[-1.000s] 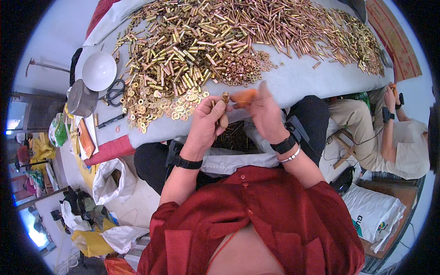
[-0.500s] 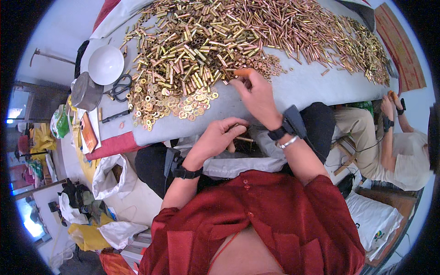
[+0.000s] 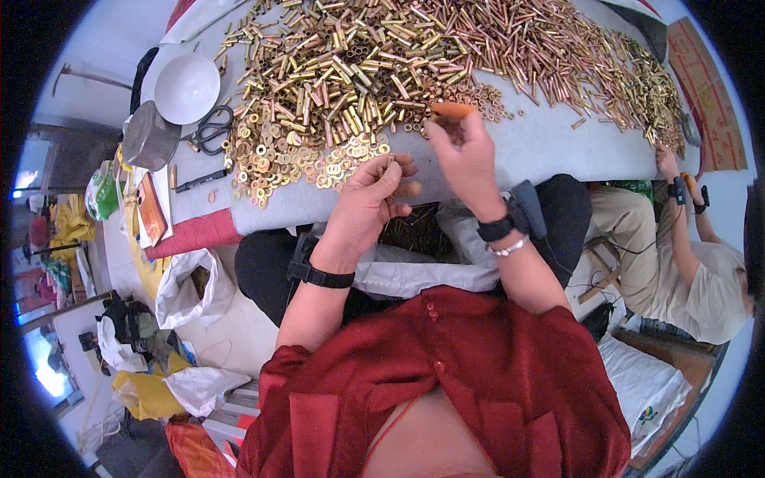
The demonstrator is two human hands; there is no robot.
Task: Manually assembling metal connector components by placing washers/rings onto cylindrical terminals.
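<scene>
My left hand (image 3: pixel 370 195) is raised above the near table edge, thumb and fingers curled together; anything small between them is too hard to make out. Just right of it, my right hand (image 3: pixel 466 155) is closed too, slightly blurred, with an orange cover (image 3: pixel 453 109) on one finger. What its fingers hold is hidden. Beyond my hands lies a large heap of brass-coloured metal tubes (image 3: pixel 358 72). Flat washers (image 3: pixel 279 155) are spread at its near left, and small nuts (image 3: pixel 488 97) lie beyond my right hand. An opened white sack (image 3: pixel 414 279) with dark contents sits in my lap.
On the left side stand a white bowl (image 3: pixel 187 88), a metal tin (image 3: pixel 151 135), scissors (image 3: pixel 212 130), a black marker (image 3: pixel 201 181) and an orange phone (image 3: pixel 150 209). Another white sack (image 3: pixel 191 291) is on the floor. A co-worker (image 3: pixel 677 271) sits at the right, one hand at the table.
My left hand has risen from over the sack to above the table edge. My right hand has shifted right, off the heap's near edge. The co-worker's hand has reached toward the table.
</scene>
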